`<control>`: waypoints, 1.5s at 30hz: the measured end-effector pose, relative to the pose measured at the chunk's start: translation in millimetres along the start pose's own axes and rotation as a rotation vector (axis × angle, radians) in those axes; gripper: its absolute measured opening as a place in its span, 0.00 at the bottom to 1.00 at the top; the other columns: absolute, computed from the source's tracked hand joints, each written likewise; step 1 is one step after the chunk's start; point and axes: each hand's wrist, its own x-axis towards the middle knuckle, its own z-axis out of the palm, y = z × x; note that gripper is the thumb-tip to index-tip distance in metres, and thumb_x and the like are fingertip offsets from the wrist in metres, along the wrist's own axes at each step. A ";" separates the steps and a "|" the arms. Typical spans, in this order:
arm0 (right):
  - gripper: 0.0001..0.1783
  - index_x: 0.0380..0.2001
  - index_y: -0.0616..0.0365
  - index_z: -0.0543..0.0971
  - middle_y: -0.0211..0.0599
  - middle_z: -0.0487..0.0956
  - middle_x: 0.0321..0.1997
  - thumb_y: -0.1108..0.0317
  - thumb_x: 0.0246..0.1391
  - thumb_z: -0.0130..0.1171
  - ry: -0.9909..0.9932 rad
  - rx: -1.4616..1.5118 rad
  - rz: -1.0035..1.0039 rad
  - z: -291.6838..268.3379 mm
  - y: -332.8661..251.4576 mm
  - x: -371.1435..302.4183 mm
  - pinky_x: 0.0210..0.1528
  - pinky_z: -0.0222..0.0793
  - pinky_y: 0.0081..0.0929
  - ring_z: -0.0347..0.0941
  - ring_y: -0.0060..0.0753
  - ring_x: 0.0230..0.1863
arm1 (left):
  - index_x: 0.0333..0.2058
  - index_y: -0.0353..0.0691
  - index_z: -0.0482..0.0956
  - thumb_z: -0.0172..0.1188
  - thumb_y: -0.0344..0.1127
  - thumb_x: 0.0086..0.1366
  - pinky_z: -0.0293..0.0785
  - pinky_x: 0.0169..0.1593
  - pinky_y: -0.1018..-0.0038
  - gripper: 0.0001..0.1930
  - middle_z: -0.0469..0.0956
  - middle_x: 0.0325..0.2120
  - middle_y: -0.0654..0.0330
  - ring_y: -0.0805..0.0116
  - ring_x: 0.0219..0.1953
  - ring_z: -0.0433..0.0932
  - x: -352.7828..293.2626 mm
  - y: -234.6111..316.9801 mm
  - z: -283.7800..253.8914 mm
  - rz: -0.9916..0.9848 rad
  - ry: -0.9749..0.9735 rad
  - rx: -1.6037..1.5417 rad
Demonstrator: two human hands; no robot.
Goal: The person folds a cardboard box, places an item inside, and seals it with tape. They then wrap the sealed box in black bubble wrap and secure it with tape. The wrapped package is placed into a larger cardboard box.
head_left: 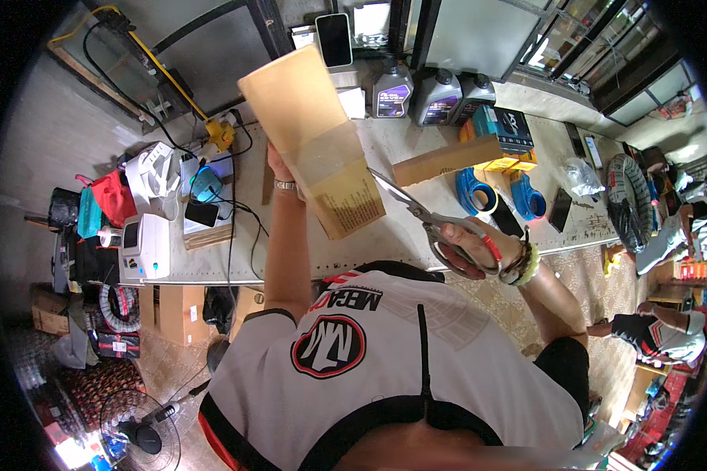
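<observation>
My left hand [279,165] grips a folded piece of brown cardboard [313,137] from its left side, raised over the table; most of my fingers are hidden behind it. Clear tape seems to run across its middle, and dark print covers the lower part. In my right hand [495,242] is a pair of large metal scissors [418,210], my fingers in the handle loops. The blade tips are at the cardboard's right edge; whether they touch it I cannot tell. A loose cardboard strip [448,159] lies just beyond the scissors.
Right of the scissors are two blue rings [470,188], a dark phone [560,209] and stacked boxes [504,129]. Several oil bottles [391,90] line the table's back. Left stand a white device [144,246] and cables [247,208]. Another person [658,330] is far right.
</observation>
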 end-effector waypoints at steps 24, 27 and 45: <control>0.38 0.62 0.57 0.67 0.43 0.74 0.59 0.44 0.55 0.57 -0.185 0.896 -0.363 -36.5 16.6 93.6 0.60 0.66 0.38 0.73 0.39 0.57 | 0.59 0.45 0.69 0.73 0.41 0.38 0.42 0.70 0.51 0.44 0.67 0.62 0.58 0.56 0.68 0.55 -12.3 32.6 226.9 0.703 -1.144 2.129; 0.36 0.61 0.58 0.68 0.42 0.75 0.57 0.49 0.53 0.57 0.076 0.801 -0.474 -42.7 -5.1 90.5 0.56 0.70 0.36 0.76 0.38 0.53 | 0.62 0.45 0.66 0.64 0.39 0.55 0.53 0.65 0.56 0.34 0.69 0.58 0.58 0.59 0.66 0.58 -13.4 21.9 210.5 0.397 -0.495 1.451; 0.48 0.37 0.60 0.73 0.34 0.73 0.30 0.18 0.49 0.37 0.158 -0.036 -0.479 -22.1 89.1 -14.5 0.35 0.70 0.26 0.72 0.26 0.32 | 0.56 0.36 0.69 0.54 0.49 0.68 0.76 0.48 0.70 0.25 0.76 0.48 0.58 0.66 0.47 0.77 16.5 -20.9 147.4 -0.046 0.524 0.518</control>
